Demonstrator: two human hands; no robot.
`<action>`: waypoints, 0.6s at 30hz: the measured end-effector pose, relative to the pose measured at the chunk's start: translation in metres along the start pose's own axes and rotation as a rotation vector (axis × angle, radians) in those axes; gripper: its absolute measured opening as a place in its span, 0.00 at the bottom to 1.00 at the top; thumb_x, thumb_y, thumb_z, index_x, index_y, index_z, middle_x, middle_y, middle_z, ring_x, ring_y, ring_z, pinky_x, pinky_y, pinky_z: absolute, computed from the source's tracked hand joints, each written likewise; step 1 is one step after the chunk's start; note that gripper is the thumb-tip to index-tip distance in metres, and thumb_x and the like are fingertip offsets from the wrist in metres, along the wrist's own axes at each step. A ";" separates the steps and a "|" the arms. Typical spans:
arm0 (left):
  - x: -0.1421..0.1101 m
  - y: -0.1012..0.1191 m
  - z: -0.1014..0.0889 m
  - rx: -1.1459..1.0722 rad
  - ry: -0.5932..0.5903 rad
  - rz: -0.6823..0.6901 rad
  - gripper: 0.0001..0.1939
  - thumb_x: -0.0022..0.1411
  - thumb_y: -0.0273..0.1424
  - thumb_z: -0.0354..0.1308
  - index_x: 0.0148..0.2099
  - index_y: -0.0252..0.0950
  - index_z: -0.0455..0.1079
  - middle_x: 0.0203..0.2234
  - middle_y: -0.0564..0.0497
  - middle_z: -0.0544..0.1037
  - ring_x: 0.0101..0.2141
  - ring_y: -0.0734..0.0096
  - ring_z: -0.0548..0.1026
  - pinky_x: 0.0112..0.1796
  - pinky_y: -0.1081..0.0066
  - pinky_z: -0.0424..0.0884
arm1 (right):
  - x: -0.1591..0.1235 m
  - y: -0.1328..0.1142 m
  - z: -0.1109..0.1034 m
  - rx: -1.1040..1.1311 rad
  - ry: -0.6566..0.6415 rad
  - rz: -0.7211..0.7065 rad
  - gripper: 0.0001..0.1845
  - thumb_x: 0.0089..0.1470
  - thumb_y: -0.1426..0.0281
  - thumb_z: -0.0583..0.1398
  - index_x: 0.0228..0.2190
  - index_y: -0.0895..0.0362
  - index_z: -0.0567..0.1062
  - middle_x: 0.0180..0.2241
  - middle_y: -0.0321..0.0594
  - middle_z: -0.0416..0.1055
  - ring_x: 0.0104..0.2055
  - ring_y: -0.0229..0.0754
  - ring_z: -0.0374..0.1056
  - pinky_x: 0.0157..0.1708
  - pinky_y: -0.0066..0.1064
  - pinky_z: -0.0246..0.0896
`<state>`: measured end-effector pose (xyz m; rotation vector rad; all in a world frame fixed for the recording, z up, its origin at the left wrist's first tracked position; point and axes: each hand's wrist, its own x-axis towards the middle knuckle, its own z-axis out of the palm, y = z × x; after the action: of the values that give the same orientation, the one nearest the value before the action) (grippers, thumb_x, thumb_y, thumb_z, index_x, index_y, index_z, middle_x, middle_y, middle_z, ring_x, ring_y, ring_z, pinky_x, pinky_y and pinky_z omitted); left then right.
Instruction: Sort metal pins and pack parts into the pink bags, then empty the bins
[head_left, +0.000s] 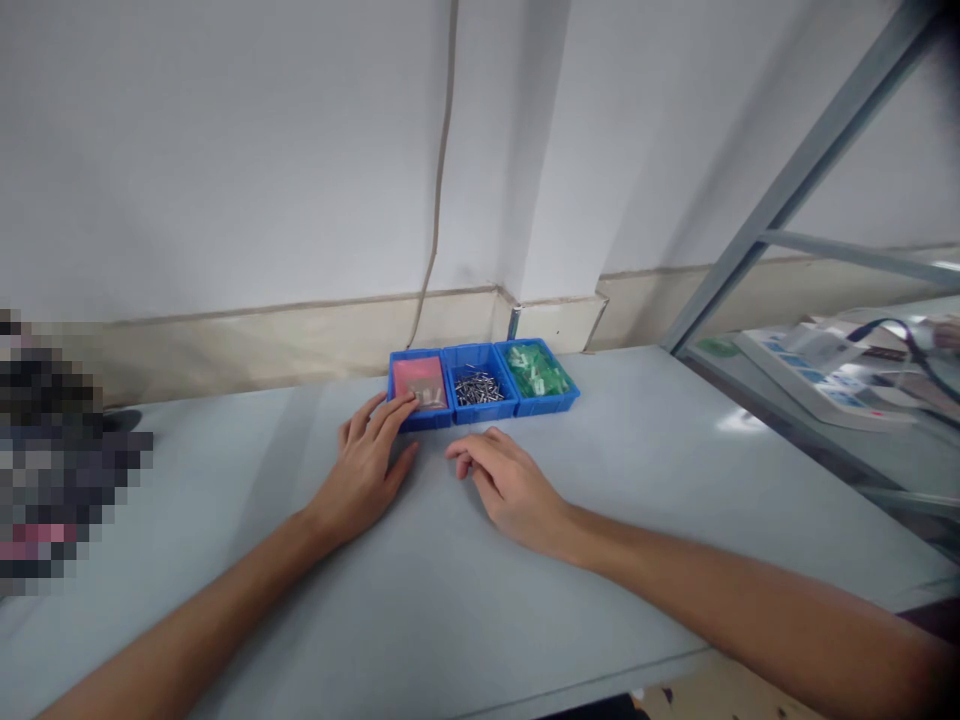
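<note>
Three blue bins stand side by side on a grey table. In the left bin [418,422] are a pink sheet or bag [409,373] and small pale pieces [429,397]. My left hand [364,465] reaches over its front left corner with fingers and thumb apart, fingertips at the pale pieces. Shiny metal pins or screws [478,388] fill the middle bin [486,411]. Just in front of it, my right hand [517,490] hovers or rests with fingers bent inward; anything inside them is hidden. The right bin [551,404] contains green bags [534,370] with whitish pieces.
A white wall [262,150] with a hanging cable [442,150] rises behind the table [390,620]. On the right, a metal frame [806,170] borders a shelf holding a white box-like item [817,380] and cables. A pixelated area covers the far left.
</note>
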<state>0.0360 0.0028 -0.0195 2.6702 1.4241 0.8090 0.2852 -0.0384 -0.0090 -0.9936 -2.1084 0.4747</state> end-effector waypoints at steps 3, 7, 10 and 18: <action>0.000 0.000 0.000 -0.001 0.004 0.004 0.28 0.77 0.34 0.53 0.75 0.47 0.53 0.71 0.47 0.63 0.72 0.48 0.54 0.65 0.45 0.58 | 0.001 0.000 0.001 -0.020 0.002 0.022 0.20 0.63 0.86 0.52 0.47 0.54 0.74 0.37 0.39 0.76 0.42 0.46 0.66 0.49 0.40 0.64; 0.000 -0.001 0.000 0.001 0.002 0.003 0.28 0.77 0.34 0.53 0.74 0.47 0.53 0.71 0.47 0.63 0.71 0.48 0.54 0.64 0.45 0.59 | 0.000 0.002 0.002 -0.058 -0.005 0.050 0.21 0.62 0.87 0.53 0.48 0.54 0.73 0.39 0.40 0.77 0.44 0.47 0.67 0.50 0.41 0.64; 0.000 0.000 0.001 0.001 0.005 0.003 0.28 0.77 0.34 0.53 0.75 0.47 0.52 0.71 0.47 0.63 0.71 0.48 0.54 0.65 0.44 0.59 | -0.001 0.003 0.002 -0.071 -0.009 0.052 0.24 0.60 0.89 0.53 0.50 0.54 0.74 0.42 0.40 0.79 0.46 0.48 0.67 0.52 0.43 0.64; 0.000 0.001 0.000 -0.005 0.009 0.004 0.28 0.77 0.35 0.53 0.75 0.47 0.53 0.71 0.47 0.64 0.71 0.49 0.54 0.65 0.45 0.58 | -0.001 0.002 0.000 -0.060 -0.057 0.002 0.24 0.60 0.89 0.53 0.48 0.54 0.75 0.43 0.39 0.80 0.45 0.47 0.67 0.52 0.42 0.64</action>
<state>0.0366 0.0025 -0.0188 2.6704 1.4175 0.8253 0.2860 -0.0378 -0.0106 -1.0272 -2.1843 0.4477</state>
